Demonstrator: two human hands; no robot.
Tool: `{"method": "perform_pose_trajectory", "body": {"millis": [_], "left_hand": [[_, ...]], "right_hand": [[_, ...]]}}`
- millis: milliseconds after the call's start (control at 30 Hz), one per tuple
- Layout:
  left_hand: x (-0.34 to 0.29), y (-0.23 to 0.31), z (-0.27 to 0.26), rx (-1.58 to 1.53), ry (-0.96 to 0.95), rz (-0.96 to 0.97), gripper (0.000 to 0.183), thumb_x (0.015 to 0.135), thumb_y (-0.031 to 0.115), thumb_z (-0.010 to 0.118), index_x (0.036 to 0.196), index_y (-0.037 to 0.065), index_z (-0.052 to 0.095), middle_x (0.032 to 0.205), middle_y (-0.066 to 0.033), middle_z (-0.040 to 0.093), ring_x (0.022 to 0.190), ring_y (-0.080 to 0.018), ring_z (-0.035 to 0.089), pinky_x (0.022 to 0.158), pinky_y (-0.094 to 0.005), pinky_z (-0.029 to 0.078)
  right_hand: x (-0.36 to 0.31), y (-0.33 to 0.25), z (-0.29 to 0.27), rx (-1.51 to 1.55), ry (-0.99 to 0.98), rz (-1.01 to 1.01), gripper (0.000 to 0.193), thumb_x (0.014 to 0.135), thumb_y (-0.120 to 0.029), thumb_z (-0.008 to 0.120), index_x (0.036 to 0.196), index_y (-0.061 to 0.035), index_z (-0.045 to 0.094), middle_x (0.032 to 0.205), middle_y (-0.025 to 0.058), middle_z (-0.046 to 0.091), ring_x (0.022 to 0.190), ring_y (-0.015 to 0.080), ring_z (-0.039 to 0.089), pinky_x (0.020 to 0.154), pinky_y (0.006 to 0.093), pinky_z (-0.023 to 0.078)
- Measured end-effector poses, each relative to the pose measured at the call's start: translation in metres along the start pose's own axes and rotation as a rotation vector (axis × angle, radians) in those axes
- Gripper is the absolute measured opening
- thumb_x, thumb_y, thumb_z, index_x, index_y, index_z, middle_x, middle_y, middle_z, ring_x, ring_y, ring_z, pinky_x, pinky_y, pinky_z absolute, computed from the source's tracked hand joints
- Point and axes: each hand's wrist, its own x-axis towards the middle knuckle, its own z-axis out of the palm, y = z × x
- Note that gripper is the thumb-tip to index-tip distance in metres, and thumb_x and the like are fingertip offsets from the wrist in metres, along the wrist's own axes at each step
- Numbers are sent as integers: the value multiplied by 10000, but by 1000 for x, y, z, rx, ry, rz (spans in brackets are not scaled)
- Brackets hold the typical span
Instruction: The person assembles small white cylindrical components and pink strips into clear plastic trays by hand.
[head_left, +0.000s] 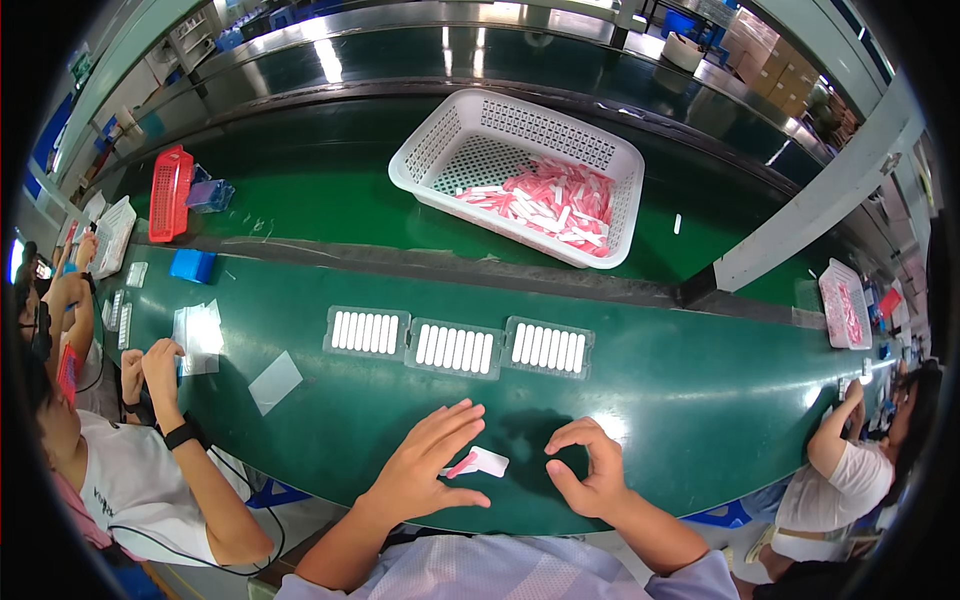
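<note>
My left hand [425,465] hovers over the near edge of the green table, its fingers and thumb spread apart. Between and just beyond them lie a small pink piece [462,466] and a white card-like piece [490,461]; both appear to rest on the table. To the right, my right hand [592,470] is raised with curled fingers apart from the thumb, nothing visible in it. Farther off stand three clear trays in a row, the left [366,332], middle [454,348] and right one [548,347], each holding several white sticks side by side.
A white perforated basket [410,175] of pink and white pieces sits on the raised surface beyond a dark ledge [430,262]. At left are a red basket [170,195], a blue box [192,265] and clear sheets [275,383]. Co-workers sit on both sides; a metal post [810,190] rises at right.
</note>
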Motion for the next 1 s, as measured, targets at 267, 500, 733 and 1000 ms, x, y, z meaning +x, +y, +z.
{"method": "perform_pose_trajectory", "body": {"millis": [267, 500, 733, 1000], "left_hand": [[10, 67, 28, -474, -462, 334, 1192, 967, 745, 494, 1638, -10, -139, 1659, -342, -256, 1528, -523, -260, 1191, -704, -56], [14, 114, 35, -238, -1109, 296, 1060, 953, 700, 583, 1558, -123, 296, 1278, -304, 632, 930, -346, 681, 870, -404, 551], [26, 81, 40, -505, -511, 283, 1216, 926, 784, 531, 1610, -39, -47, 1525, -342, -36, 1350, -478, 1, 1089, -620, 89], [57, 57, -11, -334, 34, 243, 1440, 778, 931, 543, 1639, 15, -157, 1630, -364, -301, 1521, -542, -259, 1165, -676, -155]], "right_hand": [[53, -44, 33, 786, 301, -166, 810, 994, -729, 390, 1360, -8, 436, 1297, 268, 555, 1174, 362, 583, 1078, 512, 407], [38, -82, 63, 899, -2, -65, 745, 1014, -673, 341, 1313, -6, 483, 1239, 279, 584, 1073, 372, 624, 1082, 526, 392], [57, -38, 39, 679, 285, -283, 811, 990, -722, 371, 1390, -24, 472, 1463, 295, 510, 1384, 392, 474, 1082, 533, 401], [31, -61, 32, 500, -540, -190, 1456, 811, -855, 612, 1589, 97, -169, 1644, 360, -205, 1591, 422, -20, 1264, 514, 135]]}}
